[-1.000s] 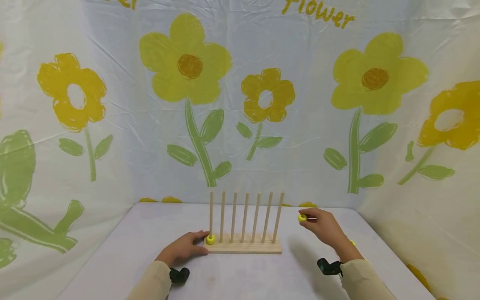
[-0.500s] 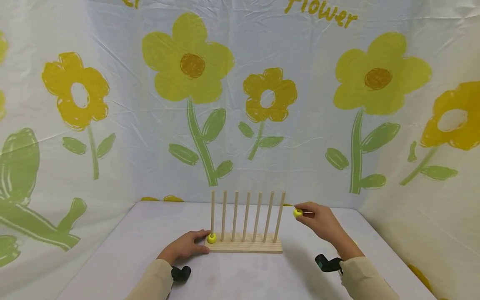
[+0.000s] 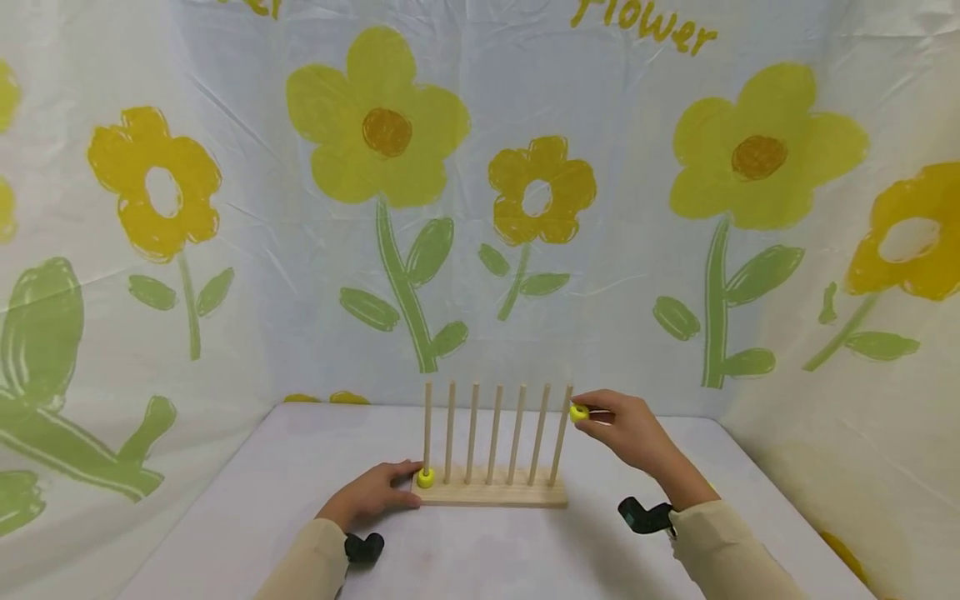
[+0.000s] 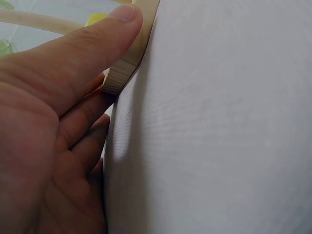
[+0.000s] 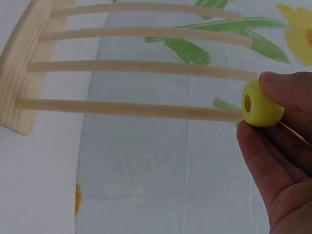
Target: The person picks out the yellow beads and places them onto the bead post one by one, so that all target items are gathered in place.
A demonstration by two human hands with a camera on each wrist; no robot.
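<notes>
Behind, flowered cloth [image 3: 615,350], white tabletop [image 3: 465,550] below, pegs [image 3: 494,435] beside pinched bead [image 5: 265,106]

Bead [image 5: 263,108] yellow; rack [image 3: 491,494] pale tan; backdrop [image 3: 465,192] yellow-flowered.

Right hand [image 3: 628,429] farther left, yellow bead [image 3: 578,413] higher, nearer rightmost peg [image 3: 561,437]
</notes>
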